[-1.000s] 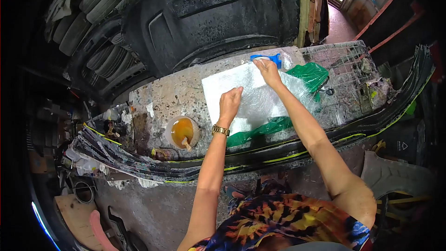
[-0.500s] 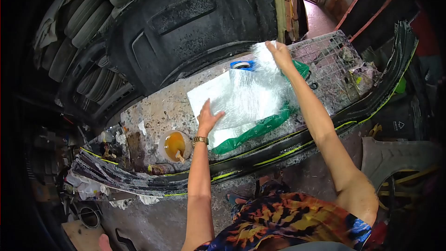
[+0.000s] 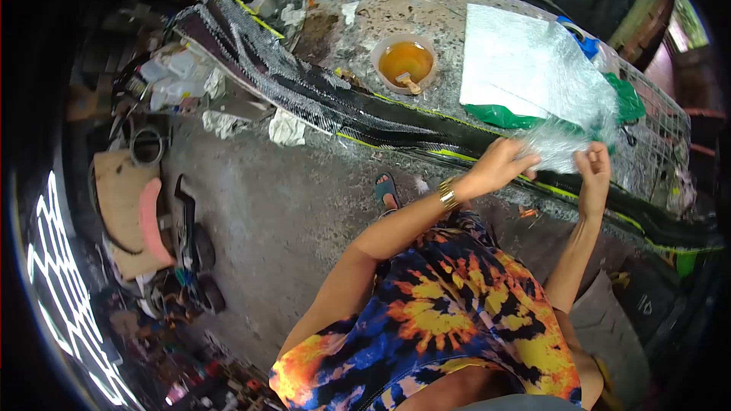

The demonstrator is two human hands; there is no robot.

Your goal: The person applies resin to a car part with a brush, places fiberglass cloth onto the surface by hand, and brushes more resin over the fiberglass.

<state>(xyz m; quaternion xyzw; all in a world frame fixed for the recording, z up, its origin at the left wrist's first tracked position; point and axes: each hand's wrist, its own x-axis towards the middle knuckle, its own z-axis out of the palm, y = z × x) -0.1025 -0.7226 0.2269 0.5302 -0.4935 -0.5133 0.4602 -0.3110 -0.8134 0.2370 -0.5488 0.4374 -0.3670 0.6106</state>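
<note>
A small piece of white fibreglass mat point(image 3: 554, 150) is stretched between my two hands, over the near side of the workbench. My left hand point(image 3: 499, 166), with a gold watch at its wrist, pinches the left edge. At the right edge, the fingers of my right hand point(image 3: 594, 171) are closed on the mat. Behind it lie larger white fibreglass sheets point(image 3: 510, 61) on crumpled green plastic point(image 3: 502, 116). Below my hands runs a long black moulded part point(image 3: 365, 118) with yellow-green edging. Motion blurs the small piece's frayed fibres.
On the spattered workbench point(image 3: 449, 4) stands a bowl point(image 3: 376, 61) of amber liquid with a brush point(image 3: 411, 84) in it. A blue tape roll point(image 3: 579, 38) lies behind the sheets. Plastic jugs point(image 3: 179, 76) and white rags point(image 3: 287, 128) are at the left.
My view has swung left and down. My right hand has come toward me with the fibreglass piece, and my left hand has left the sheet and taken hold of that piece too.
</note>
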